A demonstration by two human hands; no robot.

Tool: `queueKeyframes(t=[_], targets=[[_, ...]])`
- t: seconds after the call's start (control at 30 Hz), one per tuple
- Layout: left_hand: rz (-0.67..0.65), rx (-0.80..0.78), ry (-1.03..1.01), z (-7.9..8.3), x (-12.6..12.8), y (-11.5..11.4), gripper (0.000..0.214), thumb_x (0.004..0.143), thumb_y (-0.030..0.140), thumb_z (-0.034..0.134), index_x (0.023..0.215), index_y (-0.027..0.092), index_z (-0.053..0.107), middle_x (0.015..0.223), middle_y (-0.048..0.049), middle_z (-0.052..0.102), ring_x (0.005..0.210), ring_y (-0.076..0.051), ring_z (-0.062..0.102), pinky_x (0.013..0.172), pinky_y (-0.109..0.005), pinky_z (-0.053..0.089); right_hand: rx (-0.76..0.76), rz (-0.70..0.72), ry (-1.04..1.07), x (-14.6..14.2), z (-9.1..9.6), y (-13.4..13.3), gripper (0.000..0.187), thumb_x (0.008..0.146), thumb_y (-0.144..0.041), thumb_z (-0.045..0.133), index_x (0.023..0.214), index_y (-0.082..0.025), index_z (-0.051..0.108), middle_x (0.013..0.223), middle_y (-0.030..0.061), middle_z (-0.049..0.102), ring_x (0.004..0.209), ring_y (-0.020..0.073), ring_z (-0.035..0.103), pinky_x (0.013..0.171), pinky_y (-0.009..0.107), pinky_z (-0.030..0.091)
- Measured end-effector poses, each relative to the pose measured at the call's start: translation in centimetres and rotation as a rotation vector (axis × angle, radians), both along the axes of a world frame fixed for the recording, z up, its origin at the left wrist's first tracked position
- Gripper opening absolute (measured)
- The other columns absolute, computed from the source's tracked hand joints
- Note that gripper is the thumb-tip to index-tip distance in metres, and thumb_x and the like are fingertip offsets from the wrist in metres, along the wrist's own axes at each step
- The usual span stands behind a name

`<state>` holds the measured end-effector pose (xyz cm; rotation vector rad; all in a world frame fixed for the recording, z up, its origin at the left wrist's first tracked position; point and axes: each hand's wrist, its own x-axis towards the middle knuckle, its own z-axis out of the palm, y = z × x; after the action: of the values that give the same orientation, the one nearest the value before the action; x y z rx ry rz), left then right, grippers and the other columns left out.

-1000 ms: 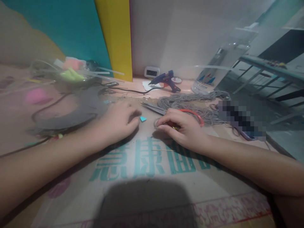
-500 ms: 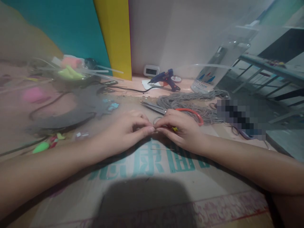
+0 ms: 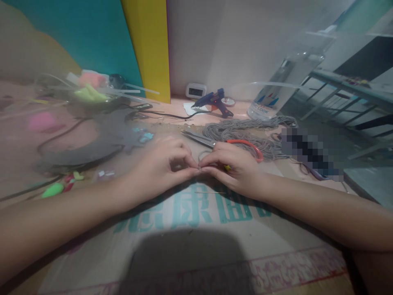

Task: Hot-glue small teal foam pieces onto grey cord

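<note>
My left hand (image 3: 159,168) and my right hand (image 3: 231,166) meet fingertip to fingertip over the cardboard sheet (image 3: 190,229). Both pinch closed on something tiny between them that I cannot make out. A small loop of grey cord (image 3: 203,155) lies right behind the fingertips. Red-handled scissors (image 3: 221,143) lie just beyond my right hand, partly hidden by it. A thin needle (image 3: 210,192) lies on the cardboard below my right hand.
A pile of grey cord (image 3: 242,133) lies behind the scissors. A blue glue gun (image 3: 213,101), a clear bottle (image 3: 282,88) and a small white clock (image 3: 195,91) stand by the wall. A dark grey felt piece (image 3: 92,143) and coloured scraps (image 3: 61,186) lie at left.
My left hand moved right from the small teal scrap and met my right hand; both now pinch together. The teal scrap no longer shows.
</note>
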<state>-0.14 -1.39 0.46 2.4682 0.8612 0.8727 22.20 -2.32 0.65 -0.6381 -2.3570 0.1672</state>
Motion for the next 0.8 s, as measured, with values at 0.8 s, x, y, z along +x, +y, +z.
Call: queueKeyframes(t=[0.8], targets=[[0.205, 0.054, 0.397, -0.5, -1.6, 3.3, 0.031, 0.093, 0.043, 0.052, 0.101, 0.020, 0.071, 0.102, -0.0095, 0.067, 0.104, -0.029, 0.057, 0.091, -0.043, 0.043, -0.133, -0.064, 0.019, 0.0, -0.1, 0.3, 0.008, 0.093, -0.017, 0.060, 0.091, -0.015, 0.068, 0.080, 0.0018, 0.063, 0.075, 0.0105, 0.057, 0.070, 0.023, 0.044]])
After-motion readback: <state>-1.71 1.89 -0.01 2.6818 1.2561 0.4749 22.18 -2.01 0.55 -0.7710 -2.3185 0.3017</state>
